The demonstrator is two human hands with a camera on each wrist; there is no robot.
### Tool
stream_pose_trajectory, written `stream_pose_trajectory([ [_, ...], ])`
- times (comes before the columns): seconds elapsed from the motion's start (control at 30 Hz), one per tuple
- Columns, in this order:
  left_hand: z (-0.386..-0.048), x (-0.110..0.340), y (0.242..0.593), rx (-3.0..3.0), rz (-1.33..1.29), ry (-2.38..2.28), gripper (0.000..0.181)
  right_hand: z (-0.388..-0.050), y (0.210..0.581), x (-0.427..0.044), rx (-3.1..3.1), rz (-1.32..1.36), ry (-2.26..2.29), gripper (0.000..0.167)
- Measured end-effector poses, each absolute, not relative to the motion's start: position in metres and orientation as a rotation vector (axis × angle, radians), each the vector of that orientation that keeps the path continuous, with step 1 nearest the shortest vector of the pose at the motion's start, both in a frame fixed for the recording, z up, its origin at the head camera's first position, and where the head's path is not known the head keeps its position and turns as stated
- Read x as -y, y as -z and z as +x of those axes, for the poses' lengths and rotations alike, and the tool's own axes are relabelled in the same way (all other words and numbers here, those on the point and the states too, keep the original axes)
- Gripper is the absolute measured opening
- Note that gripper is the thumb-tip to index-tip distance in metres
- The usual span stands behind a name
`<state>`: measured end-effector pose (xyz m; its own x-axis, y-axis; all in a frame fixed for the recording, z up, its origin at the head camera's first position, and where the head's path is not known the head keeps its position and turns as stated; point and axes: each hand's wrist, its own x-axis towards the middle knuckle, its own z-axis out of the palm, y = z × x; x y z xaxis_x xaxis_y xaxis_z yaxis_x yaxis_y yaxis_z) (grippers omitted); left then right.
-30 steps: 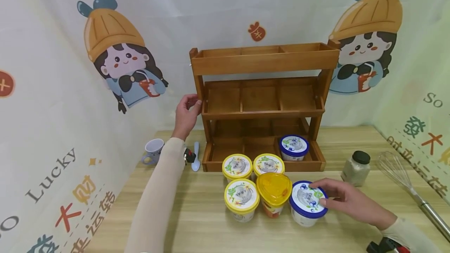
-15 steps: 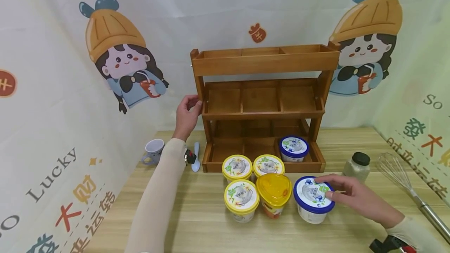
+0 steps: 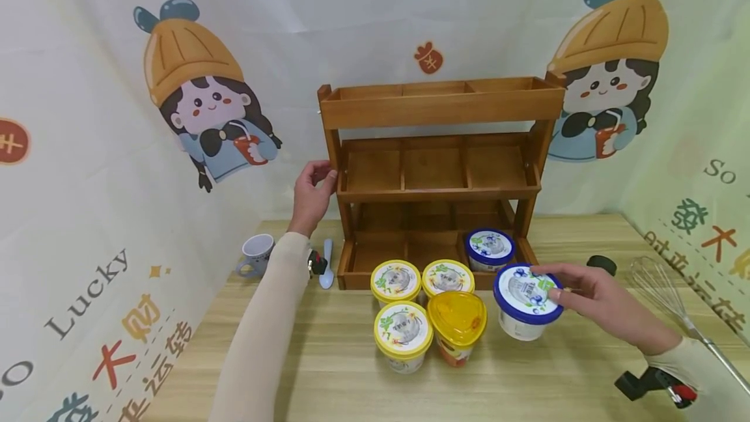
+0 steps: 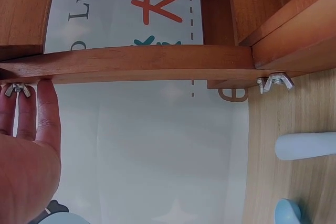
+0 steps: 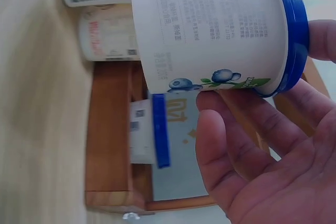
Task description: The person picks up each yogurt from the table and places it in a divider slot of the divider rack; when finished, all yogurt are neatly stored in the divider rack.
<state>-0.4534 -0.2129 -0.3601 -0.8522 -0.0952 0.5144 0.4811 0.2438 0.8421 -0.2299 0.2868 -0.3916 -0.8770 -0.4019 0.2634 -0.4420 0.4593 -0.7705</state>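
My right hand holds a white tub by its blue lid, fingers and thumb at the rim. It hangs above the table, in front of the rack's right end. Blueberries are printed on it. The wooden three-tier rack stands at the back. Another blue-lidded tub sits in its bottom right compartment. My left hand touches the rack's left side post with fairly straight fingers, near a wing nut.
Several yellow-lidded tubs and a cup with a rounded triangular yellow lid stand before the rack. Left are a mug and a pale blue spoon. A jar's black lid and a whisk lie right.
My right hand has lifted the blue-lidded tub off the table and carried it slightly right and towards the rack. My left hand stays at the rack's post.
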Motion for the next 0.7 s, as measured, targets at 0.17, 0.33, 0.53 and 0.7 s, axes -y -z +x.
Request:
stream_pose_trajectory([
  [0.17,-0.454,0.212,0.36,2.057,-0.348,1.642,0.033,-0.239,0.378,-0.282,2.624,0.677,-1.431,0.038],
  [0.33,-0.454,0.215,0.36,2.034,-0.332,1.639,0.032,-0.256,0.371,-0.273,2.622,0.575,-1.448,0.044],
  [0.53,-0.454,0.214,0.361,2.035,-0.358,1.645,0.031,-0.27,0.369,-0.266,2.597,0.546,-1.449,0.045],
  [0.7,-0.454,0.212,0.362,2.047,-0.35,1.639,0.031,-0.283,0.37,-0.259,2.56,0.558,-1.486,0.046],
])
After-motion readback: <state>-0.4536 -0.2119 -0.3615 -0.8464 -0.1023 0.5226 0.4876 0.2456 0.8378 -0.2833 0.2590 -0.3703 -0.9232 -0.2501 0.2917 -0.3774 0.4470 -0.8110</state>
